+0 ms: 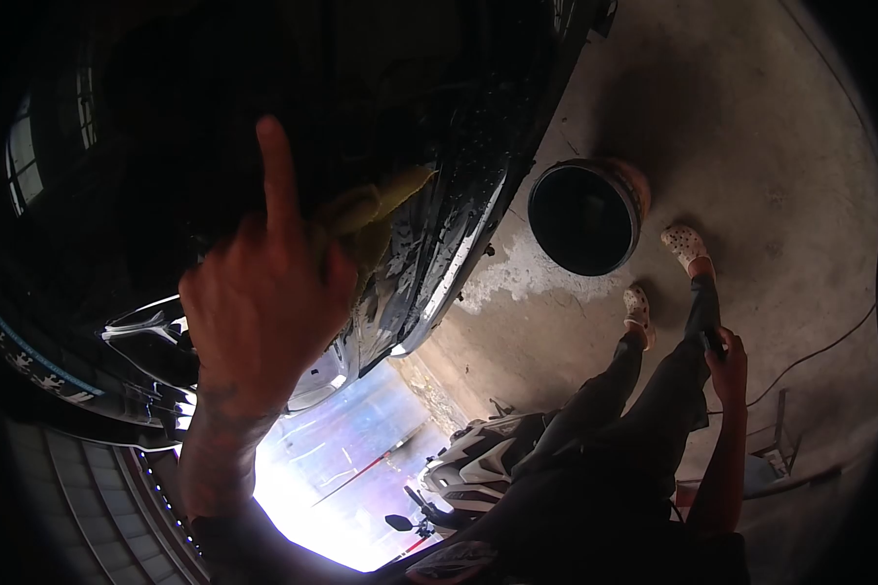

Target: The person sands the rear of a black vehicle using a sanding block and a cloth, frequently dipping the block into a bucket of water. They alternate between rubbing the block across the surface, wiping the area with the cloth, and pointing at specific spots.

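Note:
My left hand (268, 283) is raised over the glossy black car panel (439, 219). Its index finger points straight out while the other fingers are curled. A yellowish-green cloth (385, 200) shows beside the thumb and seems gripped in the curled fingers, though the palm side is hidden. Water drops speckle the dark panel near the cloth. Down by my thigh, my right hand (728, 369) is closed around a small dark object (714, 343), too dim to name.
A round bucket (637, 187) with a dark inside stands on the concrete floor (780, 146), close to my clog-covered feet (686, 244). Behind me a motorcycle (478, 458) is parked by the bright doorway (332, 487). A thin cable (819, 356) runs across the floor.

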### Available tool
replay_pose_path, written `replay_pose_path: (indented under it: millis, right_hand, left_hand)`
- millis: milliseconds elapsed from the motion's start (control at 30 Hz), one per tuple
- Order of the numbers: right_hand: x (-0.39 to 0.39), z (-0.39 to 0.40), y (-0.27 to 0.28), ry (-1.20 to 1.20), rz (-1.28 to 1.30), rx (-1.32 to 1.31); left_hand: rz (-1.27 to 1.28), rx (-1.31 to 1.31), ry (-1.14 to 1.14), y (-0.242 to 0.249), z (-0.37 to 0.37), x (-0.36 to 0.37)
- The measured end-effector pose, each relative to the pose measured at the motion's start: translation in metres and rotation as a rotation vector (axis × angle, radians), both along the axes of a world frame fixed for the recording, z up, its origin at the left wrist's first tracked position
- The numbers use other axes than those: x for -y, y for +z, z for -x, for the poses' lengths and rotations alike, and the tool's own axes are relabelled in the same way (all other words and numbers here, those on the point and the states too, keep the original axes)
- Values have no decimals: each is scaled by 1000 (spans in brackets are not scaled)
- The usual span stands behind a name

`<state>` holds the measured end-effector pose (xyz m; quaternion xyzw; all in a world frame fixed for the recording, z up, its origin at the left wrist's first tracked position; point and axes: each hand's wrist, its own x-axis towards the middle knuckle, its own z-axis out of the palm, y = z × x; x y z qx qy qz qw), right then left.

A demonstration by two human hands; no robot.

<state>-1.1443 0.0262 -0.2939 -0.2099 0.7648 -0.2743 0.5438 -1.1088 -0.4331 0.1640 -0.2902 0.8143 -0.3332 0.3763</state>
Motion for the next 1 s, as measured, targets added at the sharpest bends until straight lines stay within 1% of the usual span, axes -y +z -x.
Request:
replay_pose_path:
  millis: [100,200,400,500,667,767,867,1000]
  right_hand:
    - [0,-1,-1,4,20,-6]
    - [5,2,4,11,-42,44]
    - [6,2,5,24,-46,35]
    - [4,0,3,11,-4,6]
    - [6,1,4,24,-44,30]
    - [3,0,1,32,-29,13]
    - [2,-1,1,22,-27,13]
    - [0,-2,1,8,-17,23]
  left_hand:
    - [-12,3,0,0,-2,0]
    - [-14,9,10,-1,-1,-1]
    - [-35,6,10,-2,-4,-2]
    - [-44,12,-6,-3,-7,-4]
    - [-74,5,-13,-4,-6,-6]
    - [-15,47,-32,-4,-1,-4]
    - [17,33,-68,-4,2,-1]
    - [21,40,-53,-2,0,1]
